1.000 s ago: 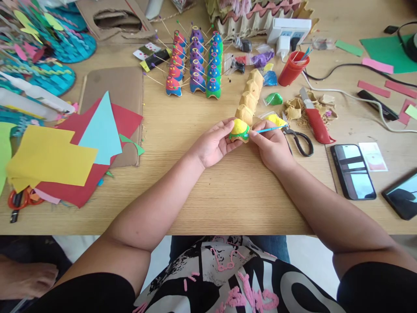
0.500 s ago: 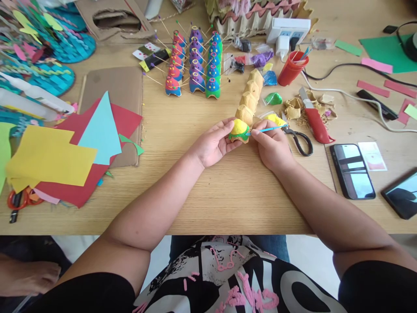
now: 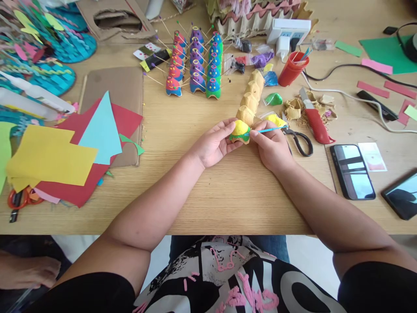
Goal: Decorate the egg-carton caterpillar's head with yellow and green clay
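Observation:
A strip of egg carton cups (image 3: 249,102) runs away from me, its nearest cup covered in yellow clay (image 3: 240,127) on top with green clay (image 3: 235,136) around the lower edge. My left hand (image 3: 217,141) grips that near cup from the left, thumb on the yellow. In my right hand (image 3: 273,145) is a thin blue modelling tool (image 3: 271,129), pinched between thumb and fingers, its tip at the green clay. Behind stand three decorated egg carton caterpillars, a red one (image 3: 175,71), a purple one (image 3: 196,69) and a green one (image 3: 213,71), with sticks poking out.
Black-handled scissors (image 3: 302,145), a red-handled knife (image 3: 316,124) and a red cup (image 3: 292,69) lie or stand to the right, beside phones (image 3: 353,171). Coloured paper (image 3: 52,152) covers cardboard at left. Another person's hand (image 3: 31,269) shows at lower left.
Both hands stay almost in place. The tool's tip has shifted very slightly along the green clay; the other person's hand at lower left has moved a little.

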`<state>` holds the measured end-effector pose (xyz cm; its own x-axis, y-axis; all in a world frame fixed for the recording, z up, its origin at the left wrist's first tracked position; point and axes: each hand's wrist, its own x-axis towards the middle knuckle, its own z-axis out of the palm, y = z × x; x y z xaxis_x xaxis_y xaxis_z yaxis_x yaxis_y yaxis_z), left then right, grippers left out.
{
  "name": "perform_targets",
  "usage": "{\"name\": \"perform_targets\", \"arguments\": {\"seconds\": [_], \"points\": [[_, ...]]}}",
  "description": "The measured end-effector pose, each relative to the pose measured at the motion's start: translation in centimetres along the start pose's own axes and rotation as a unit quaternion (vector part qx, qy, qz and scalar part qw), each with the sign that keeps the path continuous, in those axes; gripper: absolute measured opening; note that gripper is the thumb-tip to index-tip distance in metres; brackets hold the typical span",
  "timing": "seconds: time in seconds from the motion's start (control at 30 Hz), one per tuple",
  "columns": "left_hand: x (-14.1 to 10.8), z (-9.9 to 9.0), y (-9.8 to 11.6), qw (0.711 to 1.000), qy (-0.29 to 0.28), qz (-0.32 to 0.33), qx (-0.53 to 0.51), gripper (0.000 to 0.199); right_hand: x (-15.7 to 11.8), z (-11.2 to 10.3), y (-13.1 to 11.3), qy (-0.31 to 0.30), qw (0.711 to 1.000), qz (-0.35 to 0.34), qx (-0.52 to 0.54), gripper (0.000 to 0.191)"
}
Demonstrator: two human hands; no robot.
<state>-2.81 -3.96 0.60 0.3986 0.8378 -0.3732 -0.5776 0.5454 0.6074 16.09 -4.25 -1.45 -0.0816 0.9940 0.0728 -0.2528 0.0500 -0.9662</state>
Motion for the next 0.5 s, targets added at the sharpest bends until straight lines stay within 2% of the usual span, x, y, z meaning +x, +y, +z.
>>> {"name": "perform_targets", "arguments": {"seconds": [0.5], "points": [[0.02,0.11,0.00,1.000,0.000,-0.006,-0.012,0.027,0.04,-0.01,0.13,-0.004,0.999,-0.015,-0.029,0.057]]}}
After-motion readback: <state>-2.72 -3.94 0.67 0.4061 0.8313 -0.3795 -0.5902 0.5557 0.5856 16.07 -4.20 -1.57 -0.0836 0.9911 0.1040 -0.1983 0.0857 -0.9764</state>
